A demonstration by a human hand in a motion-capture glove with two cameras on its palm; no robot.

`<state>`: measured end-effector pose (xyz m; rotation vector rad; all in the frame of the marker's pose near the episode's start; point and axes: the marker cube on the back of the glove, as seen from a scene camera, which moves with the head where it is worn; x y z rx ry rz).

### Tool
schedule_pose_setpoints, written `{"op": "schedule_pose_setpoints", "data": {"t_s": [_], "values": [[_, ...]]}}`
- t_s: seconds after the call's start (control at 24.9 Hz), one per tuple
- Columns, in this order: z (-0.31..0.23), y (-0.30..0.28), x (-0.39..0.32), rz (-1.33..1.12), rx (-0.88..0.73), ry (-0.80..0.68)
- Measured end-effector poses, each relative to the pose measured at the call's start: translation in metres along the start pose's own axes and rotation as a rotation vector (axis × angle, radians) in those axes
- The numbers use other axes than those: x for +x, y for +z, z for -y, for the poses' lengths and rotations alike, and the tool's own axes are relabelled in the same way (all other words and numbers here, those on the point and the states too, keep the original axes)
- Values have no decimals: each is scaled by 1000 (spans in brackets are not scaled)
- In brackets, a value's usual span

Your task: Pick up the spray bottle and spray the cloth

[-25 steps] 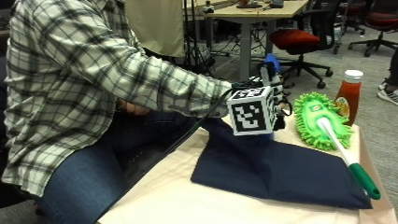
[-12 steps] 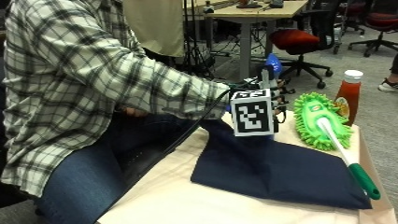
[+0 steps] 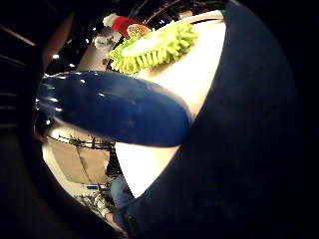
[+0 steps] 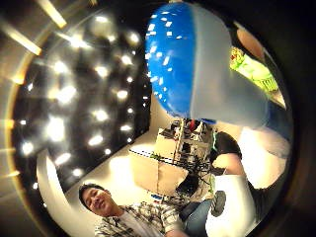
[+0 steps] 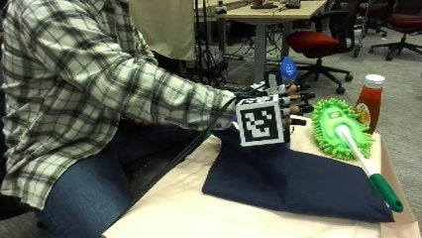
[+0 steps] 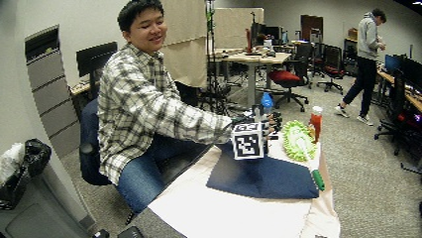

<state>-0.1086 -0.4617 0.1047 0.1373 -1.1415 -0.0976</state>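
Sitting at the 9 o'clock side of the outside view, in a plaid shirt, reaching across a cream counter (image 5: 198,208). Gripping a blue spray bottle (image 5: 288,69) in the gloved right hand (image 5: 290,101), fingers curled round its body, only the rounded blue top showing above the knuckles. Holding that bottle in the air above the far edge of a dark navy cloth (image 5: 296,181), which is lying flat on the counter. Lying beside the cloth toward 3 o'clock, a lime green duster mop (image 5: 340,126), its white and green handle (image 5: 369,173) crossing the cloth's corner. Standing just behind the mop head, a red sauce bottle (image 5: 368,101) with a white cap.

Showing in the wide outside view the same arrangement from farther off: bottle (image 6: 266,102) raised, cloth (image 6: 264,177) below, mop (image 6: 298,140) at 3 o'clock of the cloth.

Filling the little finger side palm view, the bottle's glossy blue body (image 3: 114,107) close to the palm, with the cloth (image 3: 239,149) spread beneath and the mop (image 3: 154,45) and sauce bottle (image 3: 122,22) beyond, detail hidden behind the hand in the outside views.

Revealing in the thumb side palm view alone the bottle's blue side (image 4: 173,59) meeting a paler grey part; mop (image 4: 249,69) just visible past it.
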Motion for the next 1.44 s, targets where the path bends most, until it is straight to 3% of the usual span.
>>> {"op": "schedule_pose_setpoints", "data": {"t_s": [0.36,0.56,0.84,1.0,1.2,1.44], "values": [[-57,-84,-18,-474,-74,-108],[-120,-141,-24,-852,-152,-170],[-236,-192,-35,-1182,-206,-189],[-321,-204,-38,-1272,-127,-126],[-429,-194,-31,-1274,4,73],[-487,-177,-27,-1200,-3,195]]}}
